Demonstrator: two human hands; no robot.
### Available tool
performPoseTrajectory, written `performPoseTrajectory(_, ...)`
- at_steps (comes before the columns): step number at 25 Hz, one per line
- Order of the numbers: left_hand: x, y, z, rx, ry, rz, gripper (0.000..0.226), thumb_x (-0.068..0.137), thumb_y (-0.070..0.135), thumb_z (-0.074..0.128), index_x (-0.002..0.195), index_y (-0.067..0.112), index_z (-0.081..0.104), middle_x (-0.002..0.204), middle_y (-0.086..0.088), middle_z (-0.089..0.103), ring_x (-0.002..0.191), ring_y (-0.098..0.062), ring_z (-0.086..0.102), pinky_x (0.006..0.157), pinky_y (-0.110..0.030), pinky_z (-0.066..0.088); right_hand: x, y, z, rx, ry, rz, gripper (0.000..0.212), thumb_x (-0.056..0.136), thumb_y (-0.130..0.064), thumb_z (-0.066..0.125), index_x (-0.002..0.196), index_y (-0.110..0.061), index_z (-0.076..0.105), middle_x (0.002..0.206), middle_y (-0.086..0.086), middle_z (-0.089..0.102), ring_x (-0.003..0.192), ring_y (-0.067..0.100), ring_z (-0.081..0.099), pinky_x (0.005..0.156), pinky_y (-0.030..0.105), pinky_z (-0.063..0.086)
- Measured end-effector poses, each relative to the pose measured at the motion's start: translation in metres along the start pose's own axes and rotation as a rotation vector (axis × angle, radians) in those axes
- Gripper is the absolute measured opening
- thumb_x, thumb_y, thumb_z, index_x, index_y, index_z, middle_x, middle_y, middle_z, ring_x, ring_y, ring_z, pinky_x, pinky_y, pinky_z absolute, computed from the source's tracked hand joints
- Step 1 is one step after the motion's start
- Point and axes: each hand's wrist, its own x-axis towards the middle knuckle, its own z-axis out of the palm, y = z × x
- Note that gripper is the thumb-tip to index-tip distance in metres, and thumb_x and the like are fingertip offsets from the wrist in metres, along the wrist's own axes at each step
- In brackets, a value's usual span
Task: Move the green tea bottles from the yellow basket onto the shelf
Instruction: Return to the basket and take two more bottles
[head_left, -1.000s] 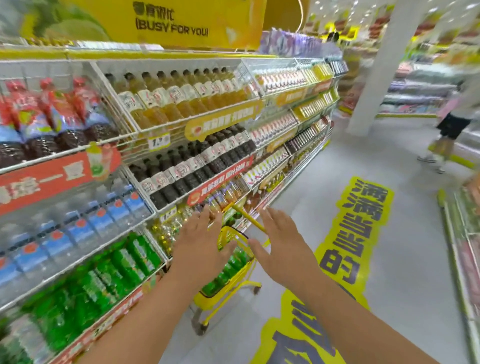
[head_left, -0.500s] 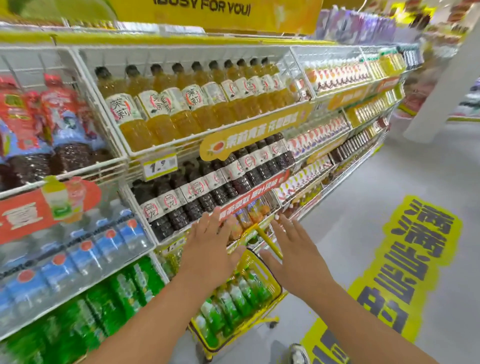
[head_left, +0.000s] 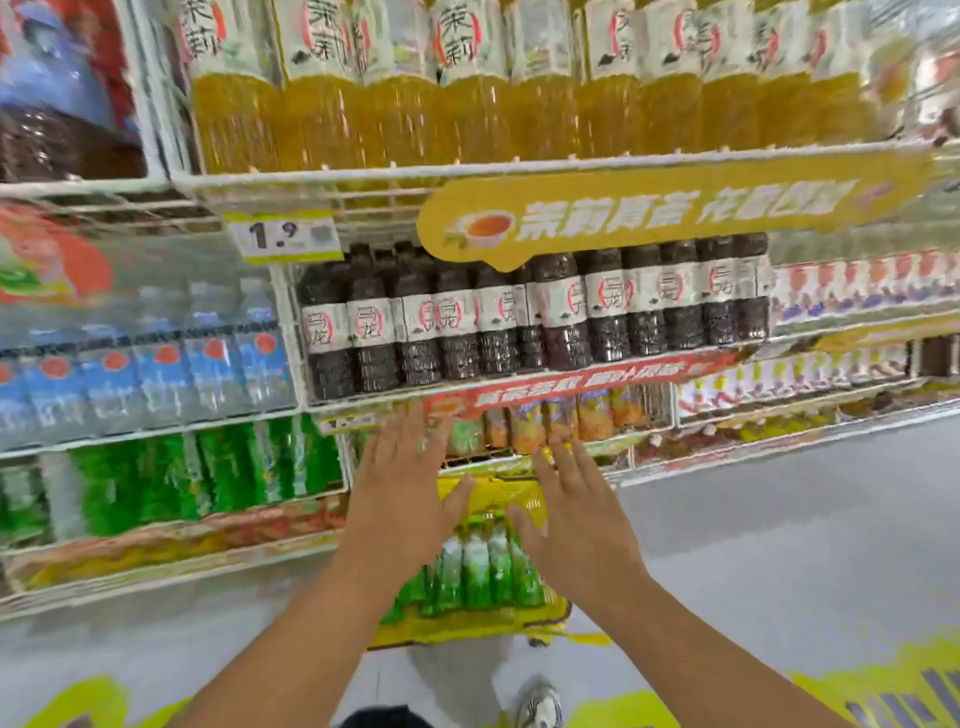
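A yellow basket (head_left: 498, 621) stands on the floor against the shelving, below my arms. Several green tea bottles (head_left: 480, 571) lie side by side inside it. My left hand (head_left: 402, 499) hovers over the basket's left side with straight, spread fingers and holds nothing. My right hand (head_left: 579, 525) hangs over the right side, fingers also spread and empty. More green tea bottles (head_left: 223, 470) stand on the low shelf (head_left: 171, 525) to the left of the basket. The picture is blurred by motion.
Above are shelves of dark tea bottles (head_left: 519, 322), yellow tea bottles (head_left: 467, 93) and blue-labelled water bottles (head_left: 156, 369). Small drink bottles (head_left: 561, 421) sit right behind my fingers. Grey floor (head_left: 779, 561) spreads to the right; my shoe (head_left: 540, 704) is below.
My view has swung left and closer, so I now face the shelving head-on with the basket right under my hands. Both hands stay spread and empty above the basket.
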Motion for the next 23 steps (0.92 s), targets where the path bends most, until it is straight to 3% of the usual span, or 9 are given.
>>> performPoseTrajectory(4, 0.018, -0.008, 0.069, -0.112, -0.04, -0.195, 0.082, 0.094, 0.07, 0.027, 0.163, 0.026, 0.019, 0.17, -0.013, 0.014, 0.154, -0.037, 0.02, 0.125, -0.05, 0.022, 0.034, 0.019, 0.069, 0.064, -0.062, -0.041, 0.081, 0.095, -0.068, 0.023, 0.158, -0.018, 0.033, 0.168, 0.007, 0.02, 0.156, 0.031, 0.015, 0.124, 0.046, 0.02)
performPoseTrajectory(7, 0.023, -0.024, 0.13, -0.129, -0.093, -0.267, 0.081, 0.097, 0.071, 0.029, 0.164, 0.031, 0.006, 0.172, -0.006, -0.001, 0.158, -0.03, 0.004, 0.127, -0.046, 0.012, 0.052, 0.027, 0.126, 0.096, -0.063, -0.038, 0.08, 0.095, -0.067, 0.028, 0.155, -0.016, 0.042, 0.165, 0.008, 0.03, 0.153, 0.032, 0.024, 0.121, 0.049, 0.03)
performPoseTrajectory(11, 0.024, -0.048, 0.216, -0.145, -0.183, -0.331, 0.082, 0.096, 0.073, 0.026, 0.163, 0.036, -0.003, 0.171, 0.003, -0.014, 0.158, -0.022, -0.009, 0.126, -0.042, 0.01, 0.073, 0.041, 0.22, 0.161, -0.119, 0.013, 0.09, 0.091, -0.073, 0.015, 0.159, -0.017, 0.031, 0.168, 0.006, 0.02, 0.157, 0.028, 0.013, 0.122, 0.047, 0.029)
performPoseTrajectory(13, 0.023, -0.059, 0.259, -0.14, -0.221, -0.346, 0.082, 0.096, 0.074, 0.026, 0.163, 0.036, -0.002, 0.171, 0.003, -0.012, 0.158, -0.024, -0.006, 0.126, -0.042, 0.012, 0.081, 0.052, 0.265, 0.178, -0.145, 0.066, 0.091, 0.09, -0.073, 0.015, 0.161, -0.018, 0.026, 0.169, 0.005, 0.016, 0.157, 0.027, 0.011, 0.125, 0.044, 0.022)
performPoseTrajectory(18, 0.023, -0.082, 0.365, -0.142, -0.284, -0.377, 0.084, 0.095, 0.073, 0.032, 0.163, 0.031, 0.008, 0.172, -0.005, 0.003, 0.158, -0.03, 0.005, 0.127, -0.042, 0.008, 0.098, 0.084, 0.361, 0.246, -0.244, 0.239, 0.083, 0.098, -0.063, 0.043, 0.162, -0.017, 0.017, 0.169, 0.008, 0.014, 0.156, 0.028, 0.01, 0.126, 0.04, 0.014)
performPoseTrajectory(20, 0.02, -0.088, 0.399, -0.134, -0.313, -0.389, 0.085, 0.095, 0.07, 0.037, 0.164, 0.027, 0.011, 0.172, -0.006, 0.006, 0.157, -0.03, 0.01, 0.126, -0.042, 0.013, 0.101, 0.088, 0.389, 0.276, -0.262, 0.303, 0.082, 0.098, -0.06, 0.048, 0.16, -0.015, 0.02, 0.167, 0.011, 0.02, 0.155, 0.03, 0.014, 0.124, 0.042, 0.017)
performPoseTrajectory(23, 0.02, -0.096, 0.432, -0.136, -0.355, -0.443, 0.086, 0.095, 0.067, 0.044, 0.163, 0.023, 0.016, 0.171, -0.006, 0.009, 0.154, -0.032, 0.016, 0.122, -0.046, 0.03, 0.106, 0.088, 0.416, 0.331, -0.263, 0.406, 0.079, 0.095, -0.052, 0.057, 0.158, -0.012, 0.027, 0.156, 0.016, 0.036, 0.144, 0.037, 0.033, 0.115, 0.048, 0.036)
